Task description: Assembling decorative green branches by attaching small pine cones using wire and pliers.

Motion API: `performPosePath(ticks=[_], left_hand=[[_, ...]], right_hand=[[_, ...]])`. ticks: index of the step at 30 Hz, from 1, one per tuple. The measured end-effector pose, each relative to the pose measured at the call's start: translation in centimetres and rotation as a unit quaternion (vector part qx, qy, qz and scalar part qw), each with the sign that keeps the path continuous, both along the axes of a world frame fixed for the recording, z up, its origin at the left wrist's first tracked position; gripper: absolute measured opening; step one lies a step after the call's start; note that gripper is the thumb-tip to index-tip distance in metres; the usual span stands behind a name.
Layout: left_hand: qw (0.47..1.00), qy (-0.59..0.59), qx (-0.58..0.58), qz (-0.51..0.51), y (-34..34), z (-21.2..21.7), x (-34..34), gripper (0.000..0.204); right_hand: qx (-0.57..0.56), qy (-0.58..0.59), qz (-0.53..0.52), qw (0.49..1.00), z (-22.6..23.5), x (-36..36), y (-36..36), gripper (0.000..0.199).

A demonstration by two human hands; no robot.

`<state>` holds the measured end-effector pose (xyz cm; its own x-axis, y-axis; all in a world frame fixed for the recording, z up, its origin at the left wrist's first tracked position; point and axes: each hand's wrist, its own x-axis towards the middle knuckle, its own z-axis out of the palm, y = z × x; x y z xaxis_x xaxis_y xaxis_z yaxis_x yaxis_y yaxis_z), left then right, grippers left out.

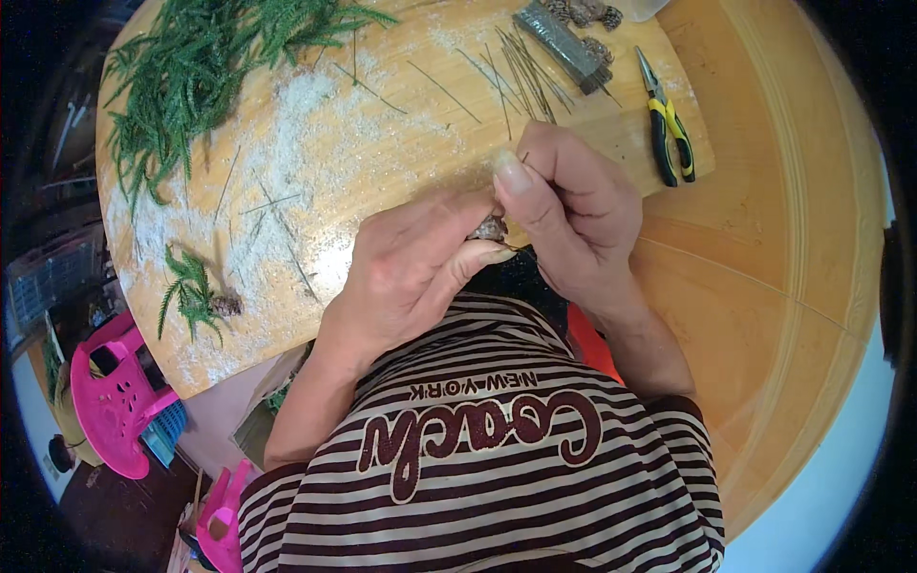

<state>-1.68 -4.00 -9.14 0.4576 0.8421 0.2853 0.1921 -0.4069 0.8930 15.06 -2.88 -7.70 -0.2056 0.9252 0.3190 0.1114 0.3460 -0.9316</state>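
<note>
Close in front of my chest, at the table's near edge, both hands work together. My left hand pinches a small pine cone between thumb and fingers; most of the cone is hidden by them. Just to its right, my right hand is closed, thumb pressed against the bent forefinger. A thin dark wire end shows at its fingertips, and the rest of that wire is hidden. A short bit of wire seems to show beside the cone too.
Green artificial pine sprigs heap at the far left; a sprig with a cone lies nearer. White flakes cover the wooden table. Loose wires, a wrapped dark bundle, pine cones and yellow-black pliers lie far right.
</note>
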Motion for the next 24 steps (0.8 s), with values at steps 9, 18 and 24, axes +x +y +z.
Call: performPosePath(ticks=[9, 18, 24], left_hand=[[0.997, -0.059, -0.05, -0.011, -0.8, 0.5, -0.8, 0.026], [0.937, -0.251, -0.242, 0.013, -2.4, 0.6, -0.8, 0.017], [0.861, -0.374, -0.345, 0.006, -2.7, -0.7, 0.4, 0.017]], right_hand=[[0.047, -0.046, -0.025, 0.998, 1.0, -0.7, -0.5, 0.019], [0.006, 0.036, -0.037, 0.999, 0.8, -2.4, -1.9, 0.019], [0.098, 0.001, -0.051, 0.994, -0.6, -1.8, -2.0, 0.017]])
